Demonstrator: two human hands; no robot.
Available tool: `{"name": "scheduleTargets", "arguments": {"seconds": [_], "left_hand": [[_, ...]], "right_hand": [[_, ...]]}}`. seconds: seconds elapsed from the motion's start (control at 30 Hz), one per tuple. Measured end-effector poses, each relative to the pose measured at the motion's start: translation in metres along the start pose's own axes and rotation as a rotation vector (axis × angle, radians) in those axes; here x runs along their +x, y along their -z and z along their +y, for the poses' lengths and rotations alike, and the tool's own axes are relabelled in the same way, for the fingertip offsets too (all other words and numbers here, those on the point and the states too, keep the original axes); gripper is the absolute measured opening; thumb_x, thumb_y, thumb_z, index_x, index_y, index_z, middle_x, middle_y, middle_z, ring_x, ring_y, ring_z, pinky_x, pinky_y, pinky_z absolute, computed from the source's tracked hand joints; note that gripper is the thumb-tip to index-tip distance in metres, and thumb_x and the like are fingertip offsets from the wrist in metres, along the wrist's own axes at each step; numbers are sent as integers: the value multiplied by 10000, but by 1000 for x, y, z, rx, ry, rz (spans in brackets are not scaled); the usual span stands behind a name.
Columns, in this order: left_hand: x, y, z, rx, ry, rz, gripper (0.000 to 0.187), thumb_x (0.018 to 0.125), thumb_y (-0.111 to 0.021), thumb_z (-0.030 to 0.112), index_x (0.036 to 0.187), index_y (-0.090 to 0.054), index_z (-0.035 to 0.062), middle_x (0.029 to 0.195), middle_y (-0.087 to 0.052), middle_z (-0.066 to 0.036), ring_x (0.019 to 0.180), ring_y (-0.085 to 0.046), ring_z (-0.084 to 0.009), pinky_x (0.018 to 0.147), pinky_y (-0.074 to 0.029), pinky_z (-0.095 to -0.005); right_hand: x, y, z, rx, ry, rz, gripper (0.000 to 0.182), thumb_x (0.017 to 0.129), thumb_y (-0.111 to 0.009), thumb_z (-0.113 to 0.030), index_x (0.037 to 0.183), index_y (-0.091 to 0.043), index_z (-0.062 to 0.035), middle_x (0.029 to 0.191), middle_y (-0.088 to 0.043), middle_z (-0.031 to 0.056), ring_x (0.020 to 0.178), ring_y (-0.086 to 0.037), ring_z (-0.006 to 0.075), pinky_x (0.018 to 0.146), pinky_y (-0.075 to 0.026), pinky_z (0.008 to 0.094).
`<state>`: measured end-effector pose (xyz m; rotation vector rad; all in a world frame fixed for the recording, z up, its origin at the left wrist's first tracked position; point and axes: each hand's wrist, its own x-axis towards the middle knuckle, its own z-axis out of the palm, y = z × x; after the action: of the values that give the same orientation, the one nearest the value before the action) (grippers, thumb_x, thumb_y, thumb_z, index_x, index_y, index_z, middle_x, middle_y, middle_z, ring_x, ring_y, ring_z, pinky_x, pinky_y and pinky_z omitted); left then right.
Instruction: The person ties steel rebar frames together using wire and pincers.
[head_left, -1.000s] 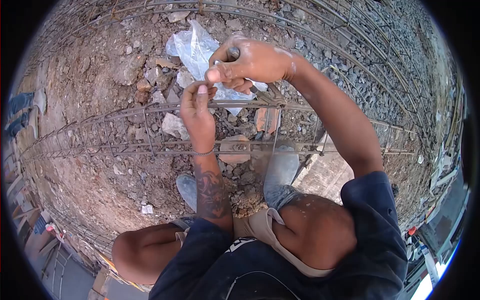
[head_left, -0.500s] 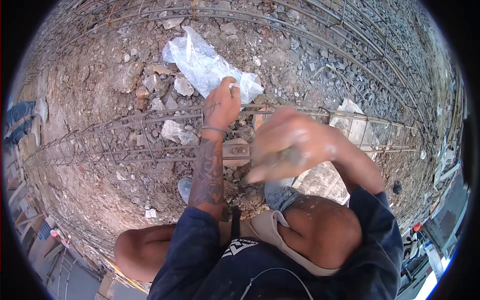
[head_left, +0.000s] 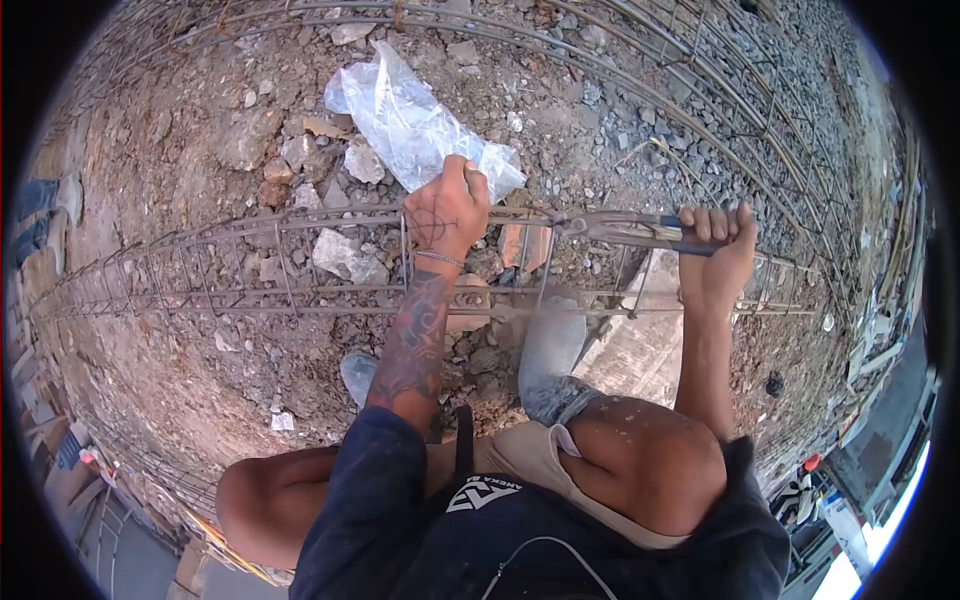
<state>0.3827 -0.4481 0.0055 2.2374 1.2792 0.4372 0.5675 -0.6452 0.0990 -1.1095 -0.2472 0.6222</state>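
**Two hands and pincers at a steel reinforcement cage.**

At left, the cage (head_left: 350, 289) extends across rubble, with a pale stone (head_left: 340, 252) showing between its bars. The clear plastic sheet (head_left: 395, 110) lies on the ground beyond it. The left hand (head_left: 443, 215) is over the cage beside the sheet's near edge, fingers curled; whether they clamp anything cannot be told. To its right, a brick piece (head_left: 525, 246) shows beneath the bars. The pincers (head_left: 610, 227) lie lengthwise along the cage, head toward the left hand. At right, the right hand (head_left: 718, 245) has its fingers closed around their handles.
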Motion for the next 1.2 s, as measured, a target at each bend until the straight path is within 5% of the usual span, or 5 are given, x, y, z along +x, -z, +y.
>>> {"name": "scheduleTargets", "arguments": {"seconds": [0.13,0.33,0.53,0.77,1.2], "left_hand": [[-1,-4,-4,27,18,4,166,860,-538,237,874,-594,81,585,-596,-170,554,-603,-365,535,-461,-443],[5,-4,-6,15,-70,135,149,852,-550,226,852,-589,82,567,-602,-145,509,-603,-334,482,-458,-419],[6,-3,0,43,-40,62,171,857,-537,241,851,-595,81,601,-617,-159,526,-607,-353,498,-469,-434],[11,17,59,-395,-737,163,475,747,-711,369,1032,-586,11,716,-622,-87,639,-611,-266,612,-479,-383],[30,-23,99,-1036,-213,-1060,459,659,-737,114,1067,-548,21,636,-469,23,560,-448,-69,513,-387,-262]], "right_hand": [[2,-42,-9,153,6,392,359,995,-312,-242,666,-369,-110,576,-349,-1,542,-329,153,613,-404,369],[-33,-49,1,-273,326,-785,258,943,-458,-174,694,-450,-110,575,-404,6,541,-394,168,596,-400,362],[-13,-7,7,302,18,655,359,959,-454,-254,647,-313,-148,589,-283,-7,564,-322,138,691,-405,368],[58,-74,-2,-177,-54,-286,279,946,-508,-271,757,-477,-68,645,-421,5,629,-425,133,664,-416,322],[25,-83,-14,-638,132,-304,404,970,-468,-318,1208,-500,7,951,-583,76,864,-550,135,811,-453,293]]}}
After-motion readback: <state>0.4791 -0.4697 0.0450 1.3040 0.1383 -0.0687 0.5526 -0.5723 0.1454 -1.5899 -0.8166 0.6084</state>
